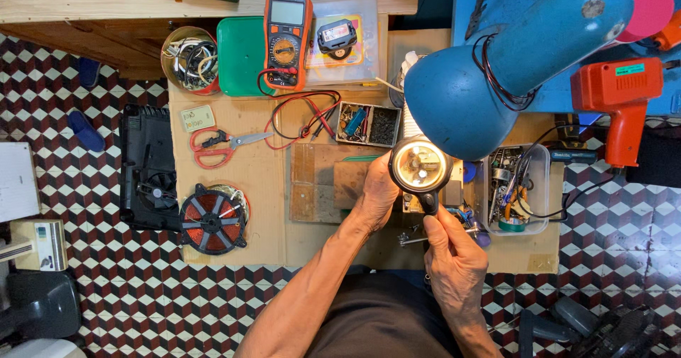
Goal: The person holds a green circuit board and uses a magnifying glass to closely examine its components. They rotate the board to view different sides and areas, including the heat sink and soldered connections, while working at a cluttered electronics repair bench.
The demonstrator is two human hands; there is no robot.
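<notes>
Under the blue lamp at the bench's near edge: one lit magnifier, handle clasped in the right hand; left hand wraps something beneath the lens, hidden from here. Best kept steady, lens level. Also present: one multimeter, one pair of scissors, one copper coil.

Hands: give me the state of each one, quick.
Left hand: behind the round black magnifying glass; grip cannot be told.
Right hand: closed on the magnifier's black handle.
</notes>
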